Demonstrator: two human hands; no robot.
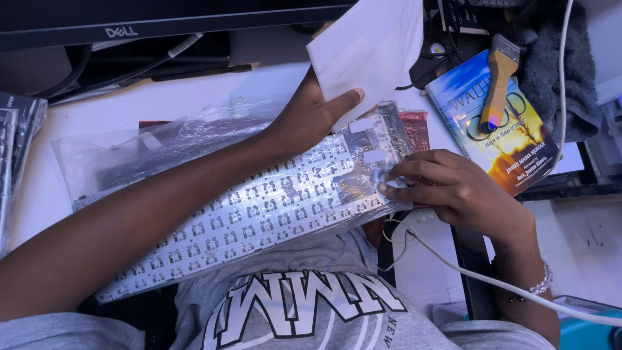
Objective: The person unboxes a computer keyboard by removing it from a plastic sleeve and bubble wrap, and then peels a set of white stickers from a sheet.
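Keyboard plate (259,207) is lying tilted across the lap; left hand (311,116) is gripping its top edge, right hand (453,188) fingers (398,181) are pinching its right end.

White desk (194,97); plastic bag (129,152), book (512,136) on it.

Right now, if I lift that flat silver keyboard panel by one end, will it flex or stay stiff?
The thin silver keyboard panel probably flexes somewhat: it looks sheet-thin and long. Likely light, since the left hand and right hand steady it easily. Its small clips look fragile.
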